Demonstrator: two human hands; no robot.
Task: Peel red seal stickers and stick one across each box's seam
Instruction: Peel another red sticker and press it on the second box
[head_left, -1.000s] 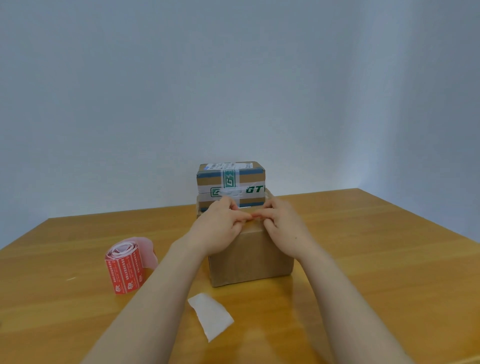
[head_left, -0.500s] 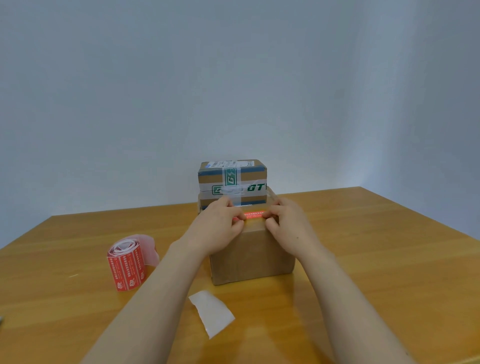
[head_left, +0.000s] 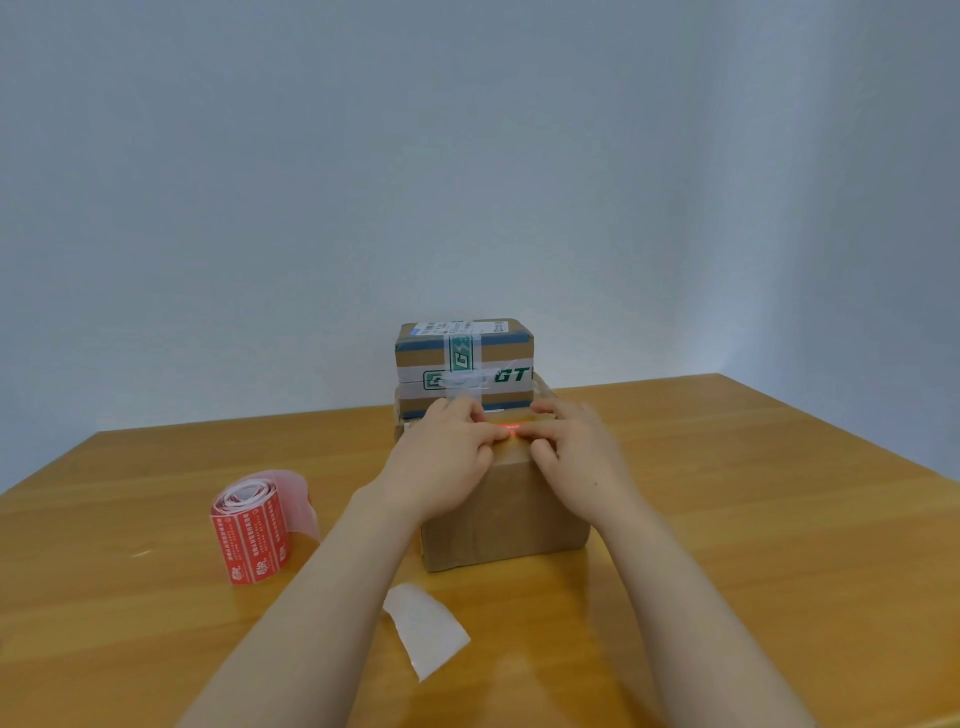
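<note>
A plain brown cardboard box (head_left: 511, 514) stands on the table's middle. A red seal sticker (head_left: 511, 428) lies across its top, only a short strip showing between my fingers. My left hand (head_left: 447, 462) and my right hand (head_left: 576, 457) both rest on the box top, fingers pressing the sticker from either side. Behind it stand two stacked taped boxes (head_left: 465, 364) with green lettering. A roll of red seal stickers (head_left: 254, 530) stands on the table to the left.
A white piece of peeled backing paper (head_left: 426, 626) lies on the wooden table (head_left: 753, 519) in front of the box, between my forearms. A pale wall rises behind the table's far edge.
My fingertips spread apart along the sticker half a second ago, baring more red, and have now come back closer together. The box and roll stayed put.
</note>
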